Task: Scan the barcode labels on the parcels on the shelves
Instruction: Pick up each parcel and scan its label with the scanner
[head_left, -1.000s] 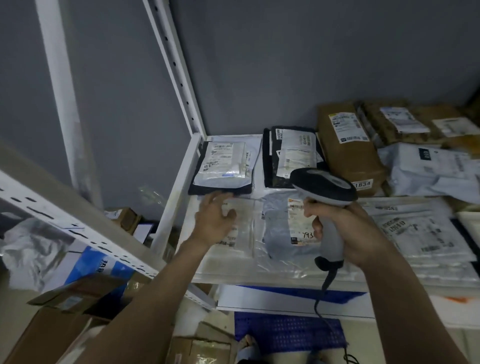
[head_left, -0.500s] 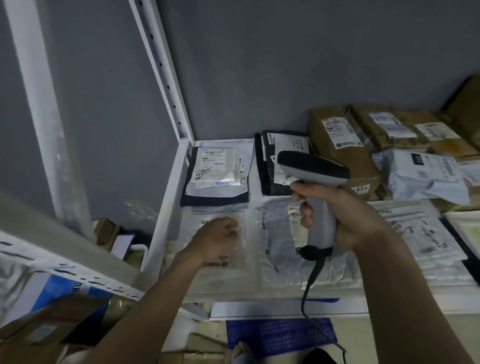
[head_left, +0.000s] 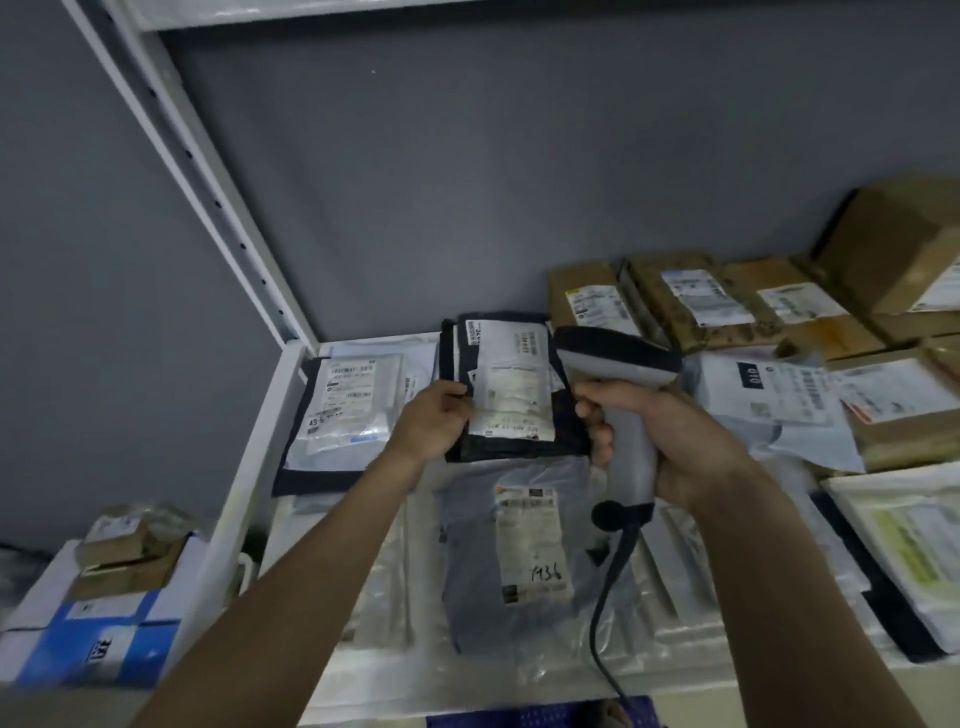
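My right hand (head_left: 670, 441) grips the handle of a grey corded barcode scanner (head_left: 618, 358), its dark head pointing left over the shelf. My left hand (head_left: 434, 421) pinches the left edge of a black mailer parcel (head_left: 511, 400) with a white label, lifted at the back of the shelf just left of the scanner head. In front of it lies a grey plastic parcel (head_left: 519, 545) marked 1936. A black-backed parcel (head_left: 348, 415) with a label lies at the shelf's left end.
The white shelf (head_left: 244, 499) has a perforated upright at its left. Brown cardboard parcels (head_left: 691, 296) line the back right, with grey and white mailers (head_left: 779, 405) in front. Boxes (head_left: 114, 597) stand lower left beyond the shelf. The scanner cable hangs over the front edge.
My left hand left the clear parcel at the front and reached back to take hold of the black mailer. The scanner rose and moved back with my right hand.
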